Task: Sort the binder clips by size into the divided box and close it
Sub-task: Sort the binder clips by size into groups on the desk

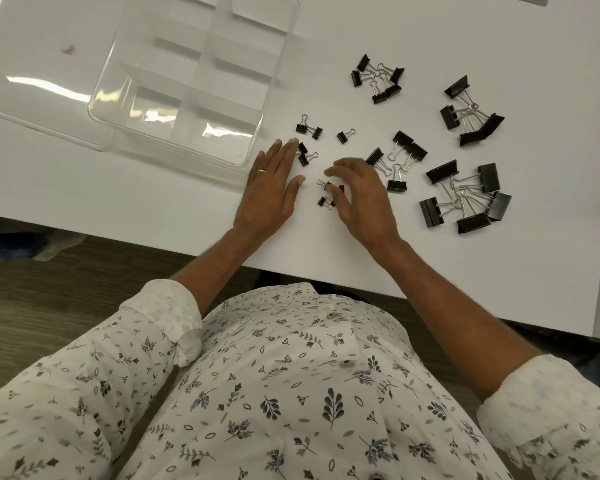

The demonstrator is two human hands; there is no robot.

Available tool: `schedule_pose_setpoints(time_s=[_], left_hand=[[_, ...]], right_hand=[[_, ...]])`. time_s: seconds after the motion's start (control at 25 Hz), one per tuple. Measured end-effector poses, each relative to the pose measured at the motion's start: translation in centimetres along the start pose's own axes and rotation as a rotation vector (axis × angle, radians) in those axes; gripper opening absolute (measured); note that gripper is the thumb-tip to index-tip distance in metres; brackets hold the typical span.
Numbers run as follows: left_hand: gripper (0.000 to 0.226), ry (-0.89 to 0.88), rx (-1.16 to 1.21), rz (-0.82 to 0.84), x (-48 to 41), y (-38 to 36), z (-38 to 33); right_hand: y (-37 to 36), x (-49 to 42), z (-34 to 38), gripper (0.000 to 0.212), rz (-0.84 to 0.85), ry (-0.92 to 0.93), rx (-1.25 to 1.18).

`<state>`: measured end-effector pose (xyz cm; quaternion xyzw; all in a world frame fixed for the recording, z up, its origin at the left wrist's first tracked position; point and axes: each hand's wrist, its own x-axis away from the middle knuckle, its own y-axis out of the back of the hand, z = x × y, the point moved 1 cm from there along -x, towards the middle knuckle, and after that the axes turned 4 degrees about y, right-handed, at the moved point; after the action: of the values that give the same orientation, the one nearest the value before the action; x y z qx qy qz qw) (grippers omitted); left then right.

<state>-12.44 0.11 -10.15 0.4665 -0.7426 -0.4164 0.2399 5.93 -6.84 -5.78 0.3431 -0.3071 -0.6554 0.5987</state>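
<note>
A clear divided box (257, 109) stands open on the white table, its compartments holding nothing, its clear lid (32, 81) lying flat to the left. Black binder clips lie in groups by size. Small clips (309, 129) sit near my hands. My left hand (271, 188) lies flat with straight fingers, its fingertips touching two small clips (303, 154). My right hand (361, 195) hovers with curled fingers over a few small clips (326, 195); whether it pinches one I cannot tell. Medium clips (399, 157) and large clips (465, 199) lie to the right.
More medium clips (378, 77) and large clips (471, 116) lie further back on the right. The white table (187, 202) has its front edge just below my wrists. A seam runs down the table at the far right.
</note>
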Motion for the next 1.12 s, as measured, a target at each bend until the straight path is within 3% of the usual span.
schedule_pose_setpoints(time_s=[0.2, 0.36, 0.52, 0.68, 0.88, 1.12], left_hand=[[0.058, 0.127, 0.131, -0.064, -2.1, 0.3, -0.9], [0.053, 0.094, 0.213, -0.086, -4.9, -0.3, -1.2], [0.056, 0.05, 0.365, -0.067, -5.7, -0.1, -2.0], [0.053, 0.102, 0.427, -0.152, -5.3, 0.2, -2.4], [0.06, 0.133, 0.312, -0.069, -6.3, 0.2, -1.9], [0.063, 0.138, 0.487, -0.036, -6.5, 1.1, -2.3]], right_hand=[[0.7, -5.5, -1.8, 0.043, 0.001, -0.103, 0.111], [0.2, -7.6, -2.2, 0.037, 0.099, -0.091, 0.213], [0.0, -6.8, -1.9, 0.028, 0.011, -0.155, 0.044], [0.2, -6.4, -1.7, 0.029, -0.095, -0.204, -0.056], [-0.6, -7.4, -1.6, 0.043, 0.017, -0.192, -0.031], [-0.6, -7.8, -1.6, 0.043, -0.01, -0.076, -0.048]])
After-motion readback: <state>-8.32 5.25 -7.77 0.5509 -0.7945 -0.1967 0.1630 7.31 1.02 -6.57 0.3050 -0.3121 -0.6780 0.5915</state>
